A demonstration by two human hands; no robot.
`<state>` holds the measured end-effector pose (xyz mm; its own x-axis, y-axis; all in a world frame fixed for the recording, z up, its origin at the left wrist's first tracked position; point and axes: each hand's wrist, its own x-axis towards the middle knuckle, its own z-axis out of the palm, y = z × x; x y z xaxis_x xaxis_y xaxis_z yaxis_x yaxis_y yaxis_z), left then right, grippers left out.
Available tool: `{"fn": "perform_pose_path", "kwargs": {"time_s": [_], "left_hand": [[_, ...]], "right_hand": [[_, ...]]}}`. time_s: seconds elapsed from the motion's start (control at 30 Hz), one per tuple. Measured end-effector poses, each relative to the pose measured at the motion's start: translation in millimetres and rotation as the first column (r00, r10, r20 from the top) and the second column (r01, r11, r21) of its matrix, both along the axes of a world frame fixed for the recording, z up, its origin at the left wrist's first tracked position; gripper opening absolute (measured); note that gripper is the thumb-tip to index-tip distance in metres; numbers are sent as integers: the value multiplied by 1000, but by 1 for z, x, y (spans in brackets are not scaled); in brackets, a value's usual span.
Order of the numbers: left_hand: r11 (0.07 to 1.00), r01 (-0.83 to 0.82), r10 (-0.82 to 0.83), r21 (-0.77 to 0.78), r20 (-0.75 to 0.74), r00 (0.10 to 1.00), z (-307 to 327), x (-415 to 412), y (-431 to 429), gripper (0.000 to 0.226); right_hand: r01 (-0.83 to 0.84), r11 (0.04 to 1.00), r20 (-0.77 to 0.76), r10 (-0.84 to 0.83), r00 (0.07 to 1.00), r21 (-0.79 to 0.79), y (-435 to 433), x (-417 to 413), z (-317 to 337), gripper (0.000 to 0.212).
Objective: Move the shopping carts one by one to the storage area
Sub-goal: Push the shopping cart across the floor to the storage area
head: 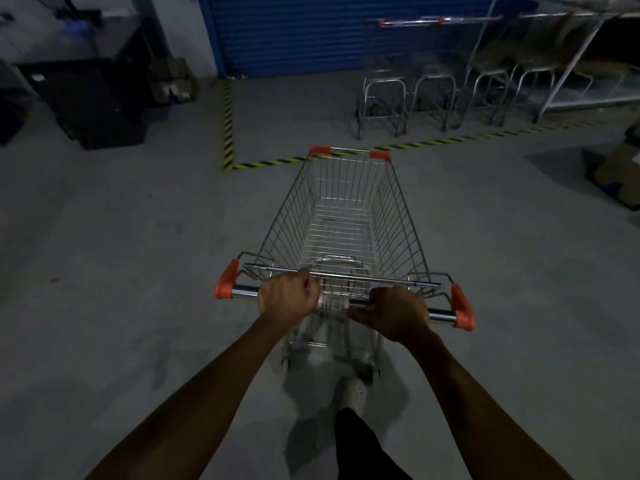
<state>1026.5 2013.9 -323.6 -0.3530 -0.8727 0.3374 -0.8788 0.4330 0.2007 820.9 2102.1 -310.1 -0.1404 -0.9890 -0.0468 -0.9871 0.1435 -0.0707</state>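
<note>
A wire shopping cart [349, 216] with orange corner caps stands on the grey floor straight ahead of me, its basket bare. My left hand [287, 296] grips the chrome handle bar [441, 315] left of its middle. My right hand [394, 313] grips the same bar right of its middle. The cart's front edge reaches a yellow-black striped floor line [263, 163]. Beyond that line, several parked carts [408, 98] stand in a row against the back.
A blue roller door [311, 32] closes the back wall. Black cabinets [93, 98] stand at the left. A metal shelf rack [588, 81] and cardboard boxes [616, 168] are at the right. My white shoe [356, 393] shows under the cart's handle.
</note>
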Motion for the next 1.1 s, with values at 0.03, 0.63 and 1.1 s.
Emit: {"fn": "perform_pose_path", "kwargs": {"time_s": [0.03,0.63,1.1], "left_hand": [[1000,-4,4,20,-9,1000,-1,-11,-24,42],[977,-126,99,171,161,982,0,-168,-381,71],[989,-87,79,119,66,995,-2,-205,-736,45]], "right_hand": [[-5,1000,-4,5,1000,-10,-25,-10,0,76],[-45,976,37,38,999,214,-411,-184,20,81],[-7,997,-11,8,1000,78,-745,-215,19,91]]}}
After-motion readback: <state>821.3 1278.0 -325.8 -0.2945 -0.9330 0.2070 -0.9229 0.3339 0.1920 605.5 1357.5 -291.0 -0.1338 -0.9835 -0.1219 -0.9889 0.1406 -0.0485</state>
